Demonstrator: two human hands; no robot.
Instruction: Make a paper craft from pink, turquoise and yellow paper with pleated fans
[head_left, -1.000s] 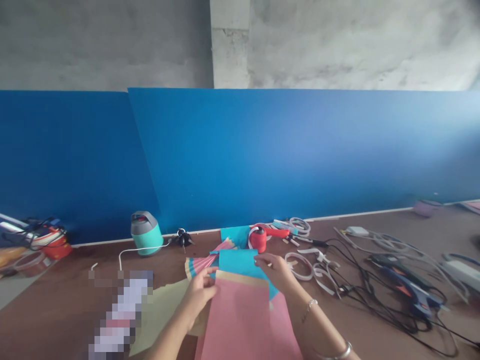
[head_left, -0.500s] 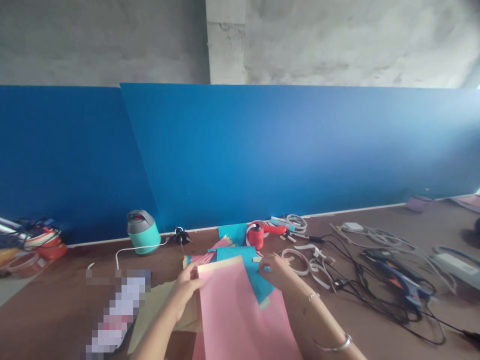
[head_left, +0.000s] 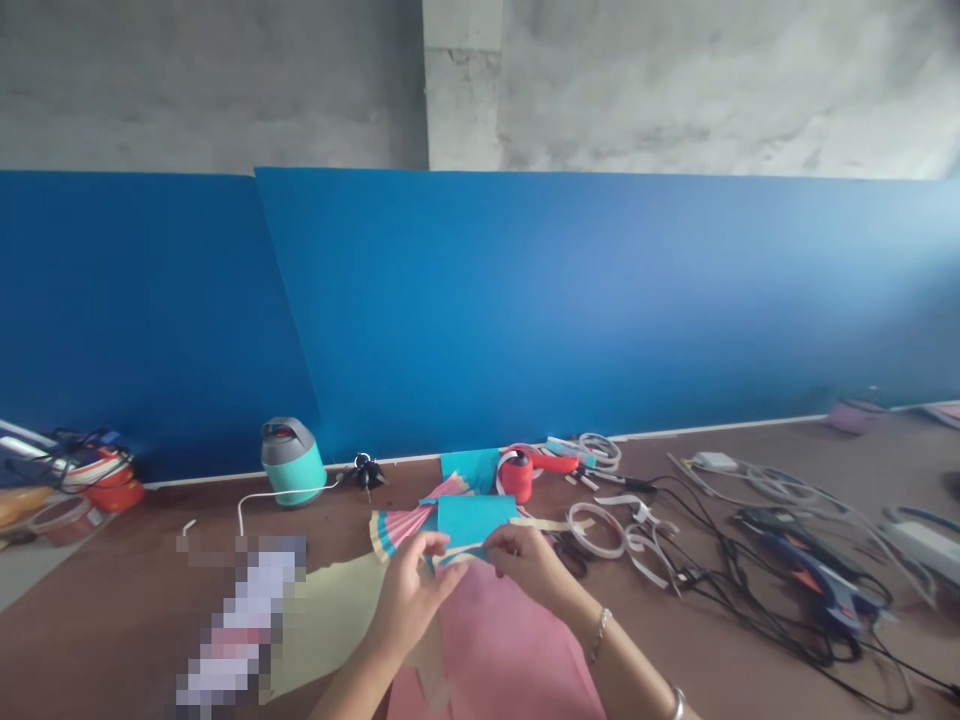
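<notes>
My left hand (head_left: 416, 590) closes thumb and fingers on the top edge of a pink paper sheet (head_left: 510, 640). Opposite it, my right hand (head_left: 529, 560) pinches the same edge, where blue and pale yellow show between the hands. The sheet bows a little and hangs toward me. Just beyond my fingertips lies a blue paper piece (head_left: 480, 518), beside a pleated fan of pink, blue and yellow paper (head_left: 397, 525). A pale yellow sheet (head_left: 330, 610) lies left of my left wrist. My fingers partly hide the gripped edge.
Behind the papers stands a red bottle-like thing (head_left: 516, 478). White ribbon loops (head_left: 596, 530), black cables (head_left: 720, 570) and a blue-and-black glue gun (head_left: 814, 580) lie to the right. A turquoise container (head_left: 295, 470) and keys (head_left: 365, 472) are back left, before a blue partition (head_left: 525, 300).
My hands have come closer together at the pink sheet's top edge. The sheet has tilted and bowed. The blue piece formerly by my right hand now shows at that edge, mostly hidden.
</notes>
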